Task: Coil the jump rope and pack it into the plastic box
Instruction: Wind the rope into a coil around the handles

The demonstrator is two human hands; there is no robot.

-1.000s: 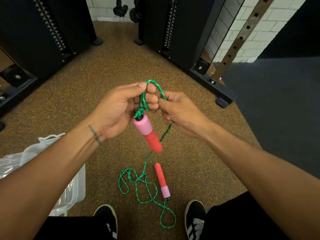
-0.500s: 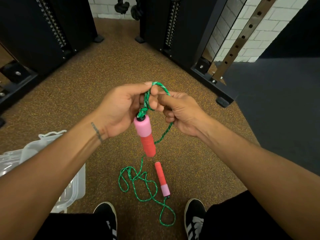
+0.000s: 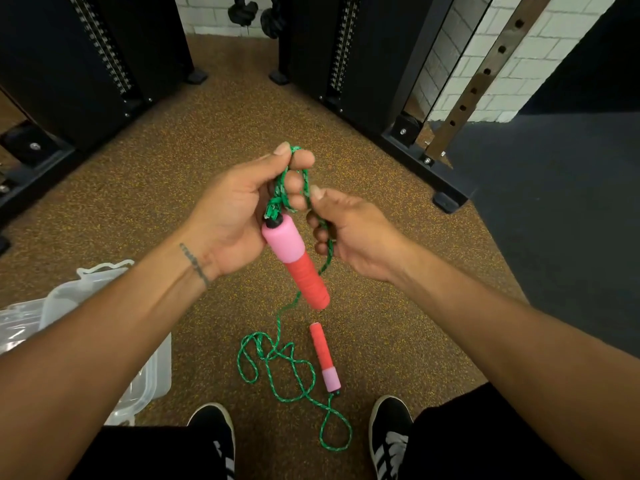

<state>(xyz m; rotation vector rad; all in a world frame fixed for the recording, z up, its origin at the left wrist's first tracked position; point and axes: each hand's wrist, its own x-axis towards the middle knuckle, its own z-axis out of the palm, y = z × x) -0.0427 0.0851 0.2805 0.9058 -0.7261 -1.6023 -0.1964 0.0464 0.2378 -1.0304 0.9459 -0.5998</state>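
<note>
At the bottom of the frame two black shoes with white stripes [image 3: 213, 441] stand on the brown speckled rubber floor [image 3: 173, 174], and between them lies the slack of the green braided jump rope [image 3: 277, 362] in loose loops, ending at its second red and pink foam handle [image 3: 323, 358], which lies flat just above the right shoe. At the lower left edge sits the clear plastic box [image 3: 152, 368], open side up, partly hidden under the left forearm and near enough to reach, by my judgement, without stepping. In mid-frame the left hand [image 3: 228, 216] is closed on short turns of rope, with the first red and pink foam handle [image 3: 294, 261] hanging from them; this probably anchors the coil. The right hand [image 3: 356, 233] pinches the trailing rope just beside it, likely feeding the next turn. Most of the rope is not yet coiled. Beyond, black machine frames [image 3: 104, 64] line the upper left and centre, leaving open floor between.
</note>
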